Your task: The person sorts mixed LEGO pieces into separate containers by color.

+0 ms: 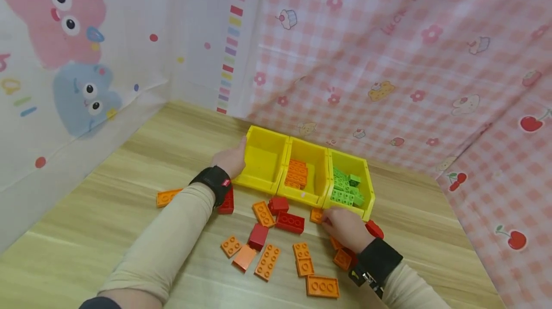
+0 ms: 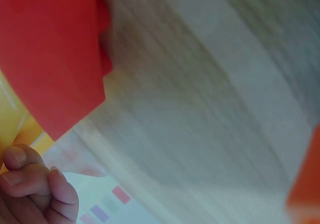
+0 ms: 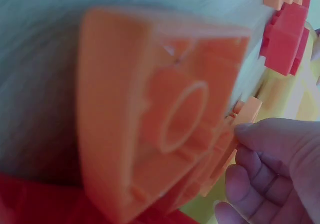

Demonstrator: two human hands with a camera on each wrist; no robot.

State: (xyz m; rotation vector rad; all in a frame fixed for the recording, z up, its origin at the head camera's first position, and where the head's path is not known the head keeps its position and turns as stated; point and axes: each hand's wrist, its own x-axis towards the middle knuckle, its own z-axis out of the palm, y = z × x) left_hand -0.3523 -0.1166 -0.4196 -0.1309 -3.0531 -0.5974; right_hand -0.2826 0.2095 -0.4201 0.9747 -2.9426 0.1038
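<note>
My left hand [image 1: 230,159] grips the left side of the leftmost yellow bin [image 1: 261,185], thumb up along its wall. In the left wrist view its curled fingers [image 2: 35,184] lie against yellow plastic, partly out of frame. In front of the rightmost bin, my right hand [image 1: 347,226] pinches a small orange toy brick [image 1: 316,215]. The right wrist view shows the thumb on the edge of that orange brick [image 3: 248,109], with the other fingers curled below. A larger orange brick [image 3: 115,114], turned underside out, stands close to that camera.
The middle bin [image 1: 316,182] holds orange bricks [image 1: 296,174]; the right bin [image 1: 366,184] holds green bricks [image 1: 342,196]. Loose red bricks [image 1: 290,223] and orange bricks [image 1: 267,262] lie scattered between the forearms. A gingham cloth wall [image 1: 345,74] stands behind the bins.
</note>
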